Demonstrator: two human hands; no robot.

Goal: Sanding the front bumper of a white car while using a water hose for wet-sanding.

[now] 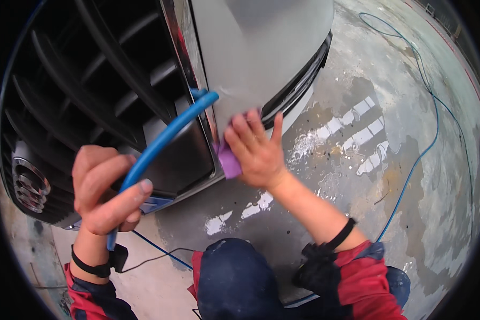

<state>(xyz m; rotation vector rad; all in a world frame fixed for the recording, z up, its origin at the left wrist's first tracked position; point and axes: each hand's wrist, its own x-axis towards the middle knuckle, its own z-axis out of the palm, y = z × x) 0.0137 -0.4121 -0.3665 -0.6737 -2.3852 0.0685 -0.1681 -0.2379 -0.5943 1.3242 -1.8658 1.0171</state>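
My left hand (pixel 104 194) is closed around a blue hose (pixel 168 141), whose end points up and right beside the car's bodywork. My right hand (pixel 255 149) lies on the white-grey bumper (pixel 240 58) of a car, thumb apart from the fingers. A purple sheet (pixel 228 161) is caught under its palm and fingers and pokes out on the left; whether it is cloth or sanding paper I cannot tell. Just left of that hand runs the chrome trim (pixel 184 32) around the dark grille (pixel 90 80). No water stream from the hose end can be made out.
Wet patches (pixel 352 128) with bright reflections cover parts of the concrete floor. A long blue hose (pixel 426 152) lies looped across it on the right. Near my left wrist a thin dark cable (pixel 157 258) runs close to my knee (pixel 237 280). A black slot-like trim (pixel 298 80) edges the bumper.
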